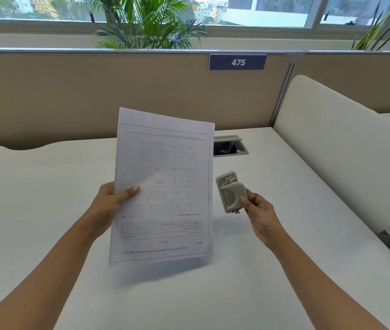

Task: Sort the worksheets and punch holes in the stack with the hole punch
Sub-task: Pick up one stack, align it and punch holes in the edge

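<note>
Grip on the worksheets [163, 186] came from the left hand [110, 206], thumb across the printed face and fingers behind, closed on the left edge and holding the sheets tilted in the air at the middle of the frame, print upside down to the wearer. How many sheets lay in that stack could not be told. Just to its right, the right hand [258, 213] was closed around the hole punch [231, 191], lifted clear of the white surface [284, 270], its metal end pointing away. To do this step well, the sheet edges likely needed squaring first, then the punch's slot had to be slid fully over one margin, centred, before squeezing; a skewed stack would probably give misaligned holes.
</note>
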Available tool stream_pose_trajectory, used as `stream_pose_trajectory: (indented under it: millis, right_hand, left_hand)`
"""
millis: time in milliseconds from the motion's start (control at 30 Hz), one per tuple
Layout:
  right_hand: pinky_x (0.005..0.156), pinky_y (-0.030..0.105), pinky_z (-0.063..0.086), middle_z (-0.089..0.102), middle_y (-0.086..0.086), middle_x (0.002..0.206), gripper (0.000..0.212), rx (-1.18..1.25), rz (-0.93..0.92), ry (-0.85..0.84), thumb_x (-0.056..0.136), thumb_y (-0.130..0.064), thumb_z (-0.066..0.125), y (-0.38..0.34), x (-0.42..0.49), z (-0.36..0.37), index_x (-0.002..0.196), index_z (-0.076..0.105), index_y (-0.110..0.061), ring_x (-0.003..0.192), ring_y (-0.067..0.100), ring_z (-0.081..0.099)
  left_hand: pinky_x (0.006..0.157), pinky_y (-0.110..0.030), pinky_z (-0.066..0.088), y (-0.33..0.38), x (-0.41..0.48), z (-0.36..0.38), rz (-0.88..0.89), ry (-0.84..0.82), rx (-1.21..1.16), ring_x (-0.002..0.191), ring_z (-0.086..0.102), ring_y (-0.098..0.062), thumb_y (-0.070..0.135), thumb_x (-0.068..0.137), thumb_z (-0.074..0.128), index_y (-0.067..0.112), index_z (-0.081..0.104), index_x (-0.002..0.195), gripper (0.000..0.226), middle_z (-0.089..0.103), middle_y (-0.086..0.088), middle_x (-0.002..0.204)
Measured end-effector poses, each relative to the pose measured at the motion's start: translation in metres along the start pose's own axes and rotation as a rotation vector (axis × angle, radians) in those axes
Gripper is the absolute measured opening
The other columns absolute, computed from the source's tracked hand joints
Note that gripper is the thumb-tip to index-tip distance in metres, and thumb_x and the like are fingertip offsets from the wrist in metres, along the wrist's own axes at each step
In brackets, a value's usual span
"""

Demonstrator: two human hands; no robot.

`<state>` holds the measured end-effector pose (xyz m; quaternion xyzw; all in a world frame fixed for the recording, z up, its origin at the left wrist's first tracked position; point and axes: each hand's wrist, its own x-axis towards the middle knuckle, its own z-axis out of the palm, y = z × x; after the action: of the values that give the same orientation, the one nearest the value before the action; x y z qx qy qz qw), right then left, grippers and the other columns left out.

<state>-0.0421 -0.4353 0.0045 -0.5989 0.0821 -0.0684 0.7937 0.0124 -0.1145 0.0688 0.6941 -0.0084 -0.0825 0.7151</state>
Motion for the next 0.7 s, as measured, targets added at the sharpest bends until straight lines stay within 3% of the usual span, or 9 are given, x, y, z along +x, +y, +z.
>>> stream_pose_trajectory:
  millis: [100,267,433,600,700]
  right_hand:
    - [0.082,0.017,0.052,0.074,-0.009,0.092,0.074,-0.017,-0.028,-0.011,0.038,-0.058,0.085,-0.001,-0.002,0.007,0.097,0.066,-0.018,0.092,0.004,0.066]
    - [0.093,0.026,0.044,0.074,-0.009,0.093,0.075,-0.037,-0.037,-0.026,0.040,-0.058,0.084,-0.003,-0.004,0.016,0.099,0.066,-0.017,0.094,0.006,0.065]
    - [0.086,0.021,0.047,0.074,-0.010,0.092,0.078,-0.049,-0.042,-0.032,0.038,-0.060,0.083,-0.005,-0.004,0.019,0.102,0.066,-0.018,0.092,0.002,0.066]
    - [0.078,0.016,0.051,0.074,-0.010,0.091,0.067,-0.032,-0.053,-0.025,0.037,-0.058,0.085,-0.007,-0.005,0.021,0.089,0.067,-0.020,0.090,0.002,0.066]
    - [0.076,0.012,0.052,0.074,-0.011,0.090,0.060,-0.010,-0.050,-0.013,0.035,-0.058,0.085,-0.008,-0.006,0.022,0.080,0.067,-0.022,0.087,0.001,0.067]
  left_hand:
    - [0.057,-0.025,0.058,0.008,-0.001,-0.003,0.032,-0.007,0.016,0.067,0.071,-0.014,0.010,0.085,0.059,0.014,0.065,0.091,0.009,0.075,0.004,0.075]
    - [0.055,-0.024,0.057,0.015,-0.002,-0.005,0.057,-0.028,0.045,0.064,0.070,-0.012,0.010,0.085,0.058,0.014,0.065,0.090,0.009,0.074,0.006,0.072]
    - [0.054,-0.022,0.056,0.018,-0.002,-0.003,0.060,-0.037,0.048,0.062,0.070,-0.010,0.008,0.086,0.057,0.014,0.064,0.088,0.009,0.074,0.008,0.069]
    - [0.055,-0.024,0.057,0.019,-0.001,-0.002,0.045,-0.020,0.083,0.061,0.069,-0.012,0.010,0.085,0.059,0.014,0.064,0.088,0.007,0.073,0.006,0.071]
    - [0.063,-0.030,0.059,0.018,-0.001,0.001,0.028,-0.018,0.105,0.072,0.068,-0.022,0.013,0.085,0.059,0.010,0.063,0.097,0.012,0.070,-0.003,0.086]
